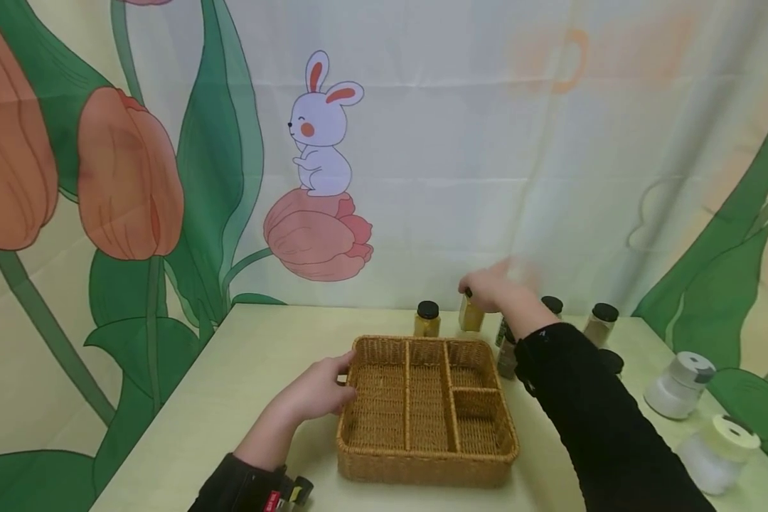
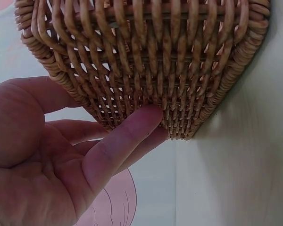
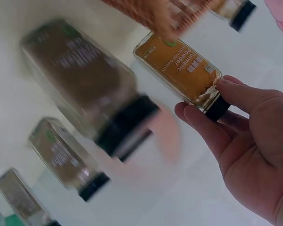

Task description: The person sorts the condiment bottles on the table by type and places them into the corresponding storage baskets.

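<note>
A divided wicker basket (image 1: 429,466) stands on the table, split into several compartments. My left hand (image 1: 323,387) grips its left side, with the fingers (image 2: 125,136) against the woven outer wall (image 2: 146,61). At the back of the table, my right hand (image 1: 496,288) pinches a jar of turmeric powder (image 1: 470,315) around its black cap. The right wrist view shows this jar's label and orange-brown powder (image 3: 177,70), the thumb and fingers (image 3: 205,125) at its neck and cap. The jar is upright in the head view, behind the basket.
Another yellow spice jar (image 1: 427,320) stands left of the held one. More black-capped jars (image 1: 600,325) stand at right, partly hidden by the right arm. Two white containers (image 1: 680,387) are near the right edge. A printed curtain (image 1: 422,178) hangs behind the table.
</note>
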The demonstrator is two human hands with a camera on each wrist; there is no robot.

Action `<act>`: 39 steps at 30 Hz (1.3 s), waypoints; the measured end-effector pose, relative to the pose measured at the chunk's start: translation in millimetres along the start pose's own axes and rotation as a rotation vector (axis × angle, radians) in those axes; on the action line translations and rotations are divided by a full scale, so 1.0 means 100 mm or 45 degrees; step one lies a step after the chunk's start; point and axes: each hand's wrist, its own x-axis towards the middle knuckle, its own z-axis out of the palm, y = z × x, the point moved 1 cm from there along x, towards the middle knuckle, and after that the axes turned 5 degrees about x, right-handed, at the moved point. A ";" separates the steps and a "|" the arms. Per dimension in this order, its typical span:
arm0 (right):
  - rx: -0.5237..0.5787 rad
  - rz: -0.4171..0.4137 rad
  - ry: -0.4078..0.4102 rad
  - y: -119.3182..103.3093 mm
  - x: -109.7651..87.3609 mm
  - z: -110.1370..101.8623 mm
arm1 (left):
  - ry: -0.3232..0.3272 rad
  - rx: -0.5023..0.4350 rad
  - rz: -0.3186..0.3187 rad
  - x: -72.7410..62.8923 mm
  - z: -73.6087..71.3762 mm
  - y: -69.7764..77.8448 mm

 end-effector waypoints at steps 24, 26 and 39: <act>-0.239 -0.316 0.019 -0.31 -0.43 -0.56 | 0.024 -0.033 -0.025 -0.02 0.02 0.03; -0.238 -0.315 0.020 -0.30 -0.43 -0.56 | 0.024 -0.042 -0.018 -0.02 0.02 0.05; -0.251 -0.397 0.045 -0.27 -0.65 -0.62 | 0.025 -0.012 -0.018 0.01 0.00 0.06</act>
